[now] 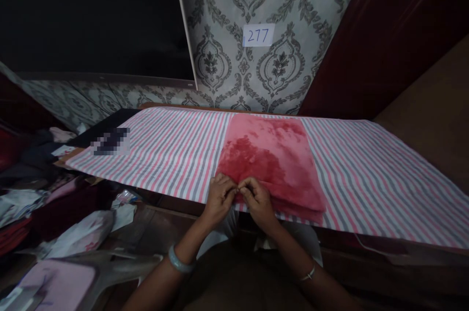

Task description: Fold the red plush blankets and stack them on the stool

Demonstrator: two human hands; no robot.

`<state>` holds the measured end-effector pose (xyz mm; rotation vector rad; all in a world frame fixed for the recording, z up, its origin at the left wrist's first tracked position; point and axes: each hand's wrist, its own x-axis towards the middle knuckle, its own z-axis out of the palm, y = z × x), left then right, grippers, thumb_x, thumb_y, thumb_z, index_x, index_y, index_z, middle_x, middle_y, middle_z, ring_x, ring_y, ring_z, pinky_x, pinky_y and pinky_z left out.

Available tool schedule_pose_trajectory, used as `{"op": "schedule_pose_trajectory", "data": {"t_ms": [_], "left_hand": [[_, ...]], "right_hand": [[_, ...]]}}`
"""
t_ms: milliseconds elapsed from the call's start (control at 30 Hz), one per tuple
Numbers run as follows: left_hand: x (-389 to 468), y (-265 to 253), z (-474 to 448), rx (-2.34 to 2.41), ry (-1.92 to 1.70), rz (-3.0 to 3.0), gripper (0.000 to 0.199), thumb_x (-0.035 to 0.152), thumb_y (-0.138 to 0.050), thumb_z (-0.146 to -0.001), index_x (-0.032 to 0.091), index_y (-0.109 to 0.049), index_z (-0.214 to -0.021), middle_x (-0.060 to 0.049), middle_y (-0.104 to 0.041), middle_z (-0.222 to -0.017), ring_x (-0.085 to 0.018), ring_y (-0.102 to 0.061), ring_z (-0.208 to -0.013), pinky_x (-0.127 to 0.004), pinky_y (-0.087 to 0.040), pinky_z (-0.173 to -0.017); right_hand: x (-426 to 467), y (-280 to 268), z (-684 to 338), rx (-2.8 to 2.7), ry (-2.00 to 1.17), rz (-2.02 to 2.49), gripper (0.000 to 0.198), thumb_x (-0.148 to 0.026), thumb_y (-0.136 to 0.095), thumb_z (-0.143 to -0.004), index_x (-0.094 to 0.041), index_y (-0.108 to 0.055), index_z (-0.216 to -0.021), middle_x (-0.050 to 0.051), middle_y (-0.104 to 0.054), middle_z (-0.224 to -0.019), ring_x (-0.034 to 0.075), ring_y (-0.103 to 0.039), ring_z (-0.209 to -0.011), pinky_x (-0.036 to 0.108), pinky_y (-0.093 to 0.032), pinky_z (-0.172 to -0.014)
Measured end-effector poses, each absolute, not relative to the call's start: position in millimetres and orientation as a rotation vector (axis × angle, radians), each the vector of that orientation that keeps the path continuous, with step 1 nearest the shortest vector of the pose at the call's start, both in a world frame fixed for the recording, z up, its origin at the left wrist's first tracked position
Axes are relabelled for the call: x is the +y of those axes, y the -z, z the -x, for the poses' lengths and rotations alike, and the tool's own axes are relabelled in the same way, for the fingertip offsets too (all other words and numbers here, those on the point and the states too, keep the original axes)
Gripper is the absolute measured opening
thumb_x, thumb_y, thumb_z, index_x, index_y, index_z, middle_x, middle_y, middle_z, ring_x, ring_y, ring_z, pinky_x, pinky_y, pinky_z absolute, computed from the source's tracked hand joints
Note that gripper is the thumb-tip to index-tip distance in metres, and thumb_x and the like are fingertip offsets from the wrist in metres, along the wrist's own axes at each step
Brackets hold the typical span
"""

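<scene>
A folded pink-red plush cloth lies flat on the striped sheet, its pile showing darker patches. At its near left edge my left hand is closed in a pinch, a bangle on the wrist. Right beside it, fingertips almost meeting the left ones, my right hand pinches too, at the same edge of the cloth. The fingertips seem to hold a bit of the cloth's edge, though the exact pinch is small and partly hidden.
A large dark screen hangs on the patterned wall, near a paper marked 277. Piled clothes and fabric lie low at the left. A pink-topped seat stands at the lower left. A dark red panel rises at the right.
</scene>
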<state>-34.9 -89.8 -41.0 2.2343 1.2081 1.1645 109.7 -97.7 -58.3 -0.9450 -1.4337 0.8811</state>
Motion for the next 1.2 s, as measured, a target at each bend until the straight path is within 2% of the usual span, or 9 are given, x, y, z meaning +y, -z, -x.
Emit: {"op": "schedule_pose_trajectory", "data": {"t_ms": [267,533,800,867,1067,1200], "left_hand": [[-90,45,35,1.258,-1.149,-2.211,0.022,0.022,-0.051,-0.09,0.021,-0.056,-0.069,-0.001,-0.059,-0.069,-0.02,-0.052,-0.076,-0.036,-0.036,-0.074],[-88,46,37,1.236,-1.176,-2.19,0.023,0.024,-0.051,-0.091,0.02,-0.059,-0.07,-0.001,-0.06,-0.07,-0.019,-0.054,-0.076,-0.034,-0.038,-0.074],[-90,46,36,1.264,-1.199,-2.207,0.024,0.025,-0.05,-0.092,0.021,-0.06,-0.07,-0.002,-0.061,-0.07,-0.02,-0.054,-0.076,-0.035,-0.038,-0.074],[-90,46,35,1.249,-1.216,-2.225,0.025,0.025,-0.05,-0.092,0.021,-0.059,-0.069,-0.002,-0.061,-0.07,-0.02,-0.054,-0.076,-0.035,-0.038,-0.074],[-88,48,36,1.244,-1.182,-2.286,0.025,0.026,-0.048,-0.093,0.022,-0.058,-0.071,-0.003,-0.061,-0.072,-0.021,-0.053,-0.077,-0.036,-0.038,-0.073],[-88,51,37,1.231,-1.208,-2.293,0.026,0.026,-0.045,-0.094,0.022,-0.053,-0.069,-0.002,-0.058,-0.069,-0.02,-0.051,-0.074,-0.036,-0.035,-0.071]], "right_hand": [[-96,56,-113,-1.462,-0.955,0.912,0.012,-0.029,-0.053,-0.087,-0.022,-0.056,-0.078,-0.002,-0.057,-0.07,0.015,-0.052,-0.065,0.027,-0.039,-0.062],[-98,53,-116,-1.452,-1.068,0.835,0.015,-0.032,-0.055,-0.088,-0.022,-0.055,-0.078,-0.003,-0.051,-0.068,0.015,-0.048,-0.064,0.026,-0.038,-0.062],[-111,50,-118,-1.433,-1.283,0.778,0.022,-0.042,-0.056,-0.09,-0.022,-0.053,-0.079,-0.006,-0.044,-0.064,0.011,-0.037,-0.053,0.023,-0.033,-0.051],[-113,50,-118,-1.443,-1.208,0.79,0.021,-0.038,-0.055,-0.091,-0.022,-0.053,-0.077,-0.005,-0.045,-0.064,0.012,-0.041,-0.055,0.024,-0.035,-0.053],[-118,44,-113,-1.496,-0.833,0.858,0.015,-0.029,-0.054,-0.09,-0.022,-0.058,-0.077,0.002,-0.061,-0.077,0.018,-0.057,-0.074,0.03,-0.046,-0.069],[-112,41,-109,-1.381,-1.044,0.81,0.017,-0.035,-0.054,-0.091,-0.022,-0.056,-0.08,0.001,-0.065,-0.075,0.015,-0.059,-0.061,0.028,-0.049,-0.059]]}}
